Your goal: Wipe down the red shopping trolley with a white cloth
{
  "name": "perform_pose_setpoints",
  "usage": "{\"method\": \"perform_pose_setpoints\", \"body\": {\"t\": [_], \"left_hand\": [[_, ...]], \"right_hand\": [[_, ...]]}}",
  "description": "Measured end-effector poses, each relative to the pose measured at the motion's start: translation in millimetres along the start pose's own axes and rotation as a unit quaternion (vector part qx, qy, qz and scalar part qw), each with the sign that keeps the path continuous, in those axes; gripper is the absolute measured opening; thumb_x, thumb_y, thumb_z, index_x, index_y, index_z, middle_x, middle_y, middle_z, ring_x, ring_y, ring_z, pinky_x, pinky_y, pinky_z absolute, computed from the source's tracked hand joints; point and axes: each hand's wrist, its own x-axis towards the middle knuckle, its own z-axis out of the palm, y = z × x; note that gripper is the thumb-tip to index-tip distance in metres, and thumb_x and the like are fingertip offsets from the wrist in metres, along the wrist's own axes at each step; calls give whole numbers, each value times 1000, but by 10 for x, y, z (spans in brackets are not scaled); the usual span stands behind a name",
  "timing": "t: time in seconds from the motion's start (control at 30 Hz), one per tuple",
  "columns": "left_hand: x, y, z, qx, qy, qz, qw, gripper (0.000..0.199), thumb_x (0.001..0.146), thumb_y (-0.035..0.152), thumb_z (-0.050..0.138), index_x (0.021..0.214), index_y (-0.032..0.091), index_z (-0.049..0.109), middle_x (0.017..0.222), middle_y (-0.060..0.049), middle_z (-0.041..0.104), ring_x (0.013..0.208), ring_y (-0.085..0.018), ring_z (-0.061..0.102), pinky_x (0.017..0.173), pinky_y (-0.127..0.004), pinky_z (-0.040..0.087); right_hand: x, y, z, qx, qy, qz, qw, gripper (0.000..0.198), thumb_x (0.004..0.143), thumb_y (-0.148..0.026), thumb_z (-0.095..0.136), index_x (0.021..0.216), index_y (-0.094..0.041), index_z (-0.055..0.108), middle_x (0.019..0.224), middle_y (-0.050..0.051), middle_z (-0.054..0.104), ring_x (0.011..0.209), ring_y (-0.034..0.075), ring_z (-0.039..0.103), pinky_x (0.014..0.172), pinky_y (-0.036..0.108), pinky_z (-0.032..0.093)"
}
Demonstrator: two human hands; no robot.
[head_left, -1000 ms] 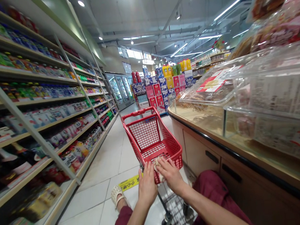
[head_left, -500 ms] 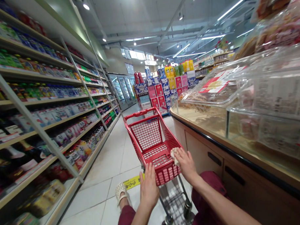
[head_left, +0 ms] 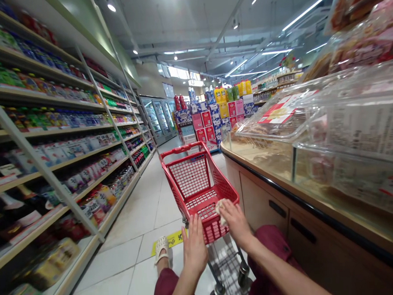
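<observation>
A red plastic shopping cart (head_left: 188, 178) stands in front of me, its handle at the far side and wheels on the tiles. My right hand (head_left: 235, 221) is closed over a crumpled off-white cloth (head_left: 222, 209), which it presses on the rim at the basket's near right corner. At the near left corner, my left hand (head_left: 195, 246) rests against the basket with its fingers stretched out and thumb apart. No object shows in the left hand. Its palm side is turned away from view.
Drink shelves (head_left: 70, 130) line the left side. A wooden display counter (head_left: 262, 192) holding clear food boxes (head_left: 350, 120) stands close on the right. Stacked cartons (head_left: 205, 125) are beyond the cart. A yellow floor sticker (head_left: 174, 239) lies beside my shoe (head_left: 162, 250).
My right hand with the cloth has slid left along the near rim of the basket, away from the right corner. The left hand stays nearly in place.
</observation>
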Motion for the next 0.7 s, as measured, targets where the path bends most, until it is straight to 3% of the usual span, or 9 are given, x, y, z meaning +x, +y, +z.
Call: {"method": "perform_pose_setpoints", "body": {"t": [0.07,0.1,0.27,0.43,0.6,0.63,0.7], "left_hand": [[3,7,2,4,2,8,1000,77,59,0,33,133,14,19,142,-5,14,131,-18,6,105,-48,9],[2,4,2,7,1,13,1000,77,59,0,33,133,14,20,142,-4,14,131,-18,6,105,-49,9],[-2,-13,5,19,-4,-2,1000,75,60,-1,32,133,13,21,142,-6,16,131,-19,8,105,-49,12],[-5,-17,0,21,-4,-7,1000,73,61,0,32,133,13,21,142,-5,16,131,-19,10,104,-51,12],[2,1,-16,21,-8,-13,1000,74,61,2,34,133,13,21,142,-6,16,131,-20,10,104,-51,13],[5,9,-17,22,-10,-17,1000,74,61,1,34,133,13,21,142,-6,16,131,-20,11,104,-50,13],[11,20,-20,24,-12,-19,999,74,61,1,34,133,13,20,142,-6,16,131,-20,11,104,-50,13]], "right_hand": [[9,-85,32,22,-12,-80,996,39,78,-7,42,110,-25,56,128,5,45,121,19,35,97,41,28],[20,-90,33,25,-14,-89,996,40,78,-6,42,110,-26,56,127,4,46,121,18,35,97,41,27],[60,95,-44,-24,3,75,997,42,78,-5,40,115,-21,53,129,10,43,121,23,35,96,47,26],[35,7,-26,12,-23,-81,996,43,78,-5,42,115,-25,53,128,4,44,122,18,35,98,40,26],[25,185,-71,-27,12,60,998,45,76,-1,39,115,-19,53,128,9,44,121,24,36,95,48,28],[1,179,-54,-23,21,58,998,46,76,0,38,115,-19,53,129,9,43,121,23,36,95,46,29],[-58,101,8,-2,34,-6,999,47,75,0,39,114,-21,53,129,8,43,122,20,34,95,41,31]]}}
